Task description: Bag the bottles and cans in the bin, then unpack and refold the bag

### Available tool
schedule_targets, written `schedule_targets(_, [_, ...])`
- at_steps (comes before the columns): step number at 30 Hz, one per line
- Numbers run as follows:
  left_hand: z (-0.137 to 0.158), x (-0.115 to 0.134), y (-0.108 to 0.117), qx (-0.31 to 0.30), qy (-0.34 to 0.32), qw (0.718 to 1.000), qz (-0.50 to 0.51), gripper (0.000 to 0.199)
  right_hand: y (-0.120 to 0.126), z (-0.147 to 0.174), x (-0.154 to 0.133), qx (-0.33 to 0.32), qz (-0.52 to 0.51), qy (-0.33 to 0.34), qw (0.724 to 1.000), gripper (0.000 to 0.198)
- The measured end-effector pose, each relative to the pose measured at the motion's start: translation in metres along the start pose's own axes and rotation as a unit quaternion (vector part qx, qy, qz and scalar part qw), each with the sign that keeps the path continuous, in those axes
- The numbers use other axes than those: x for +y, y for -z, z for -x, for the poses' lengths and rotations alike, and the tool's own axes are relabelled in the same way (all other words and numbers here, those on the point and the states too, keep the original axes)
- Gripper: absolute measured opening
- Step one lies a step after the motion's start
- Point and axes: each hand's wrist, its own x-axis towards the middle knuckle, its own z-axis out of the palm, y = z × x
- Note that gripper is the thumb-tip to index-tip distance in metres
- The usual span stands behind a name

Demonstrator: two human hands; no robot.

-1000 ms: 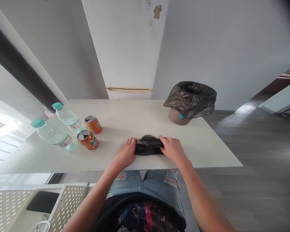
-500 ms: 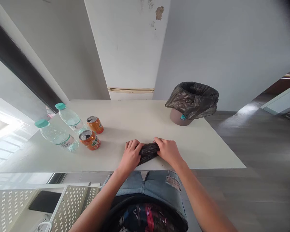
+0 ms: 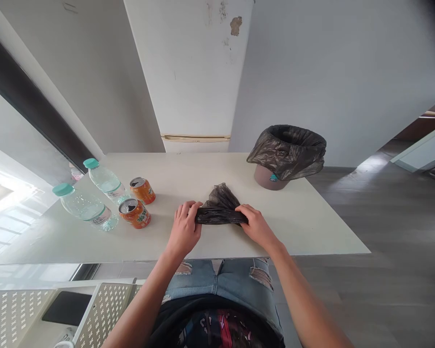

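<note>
A black plastic bag [image 3: 217,216] is stretched sideways between my two hands, just above or on the white table [image 3: 188,179]. My left hand [image 3: 185,227] grips its left end with curled fingers. At the right end, my right hand [image 3: 255,223] pinches it with thumb and fingers. Part of the bag fans out behind the gathered strip, away from me. Beyond my right hand stands a brown trash bin [image 3: 271,177], lined with a black bag [image 3: 288,152] folded over its rim.
Left of my hands stand two orange cans [image 3: 135,213], both with opened tops. Beside them, two clear bottles with green caps [image 3: 85,208] are on the table. A perforated basket [image 3: 105,309] holding a dark flat object [image 3: 68,308] sits below the table's front left edge.
My hands have moved apart, the left one further left. The bag is now drawn wider between them, and a loose part has spread out on the far side.
</note>
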Motion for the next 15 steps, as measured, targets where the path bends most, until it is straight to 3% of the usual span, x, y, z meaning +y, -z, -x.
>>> schedule_targets(3, [-0.006,0.011,0.012,-0.022,-0.062,0.998,0.016,0.076,0.005,0.002,-0.002,-0.018,-0.028,0.002,0.999,0.04])
schedule_targets(7, [-0.006,0.043,0.023,-0.08,-0.166,0.983,0.021,0.074,0.01,0.008,0.001,-0.02,-0.045,0.013,0.999,0.033])
schedule_targets(9, [-0.006,0.056,0.015,-0.122,-0.186,0.975,0.004,0.072,0.01,0.012,0.001,-0.016,-0.05,0.012,0.999,0.033])
schedule_targets(11, [-0.009,0.059,-0.002,-0.159,-0.188,0.969,-0.03,0.087,0.009,0.014,0.0,-0.019,-0.054,-0.006,0.998,0.027])
schedule_targets(13, [-0.016,0.049,-0.022,-0.189,-0.167,0.965,-0.067,0.104,0.008,0.014,-0.001,-0.031,-0.064,-0.032,0.997,0.019])
schedule_targets(15, [-0.025,0.035,-0.035,-0.215,-0.152,0.961,-0.084,0.102,0.007,0.014,-0.001,-0.04,-0.081,-0.05,0.995,0.017])
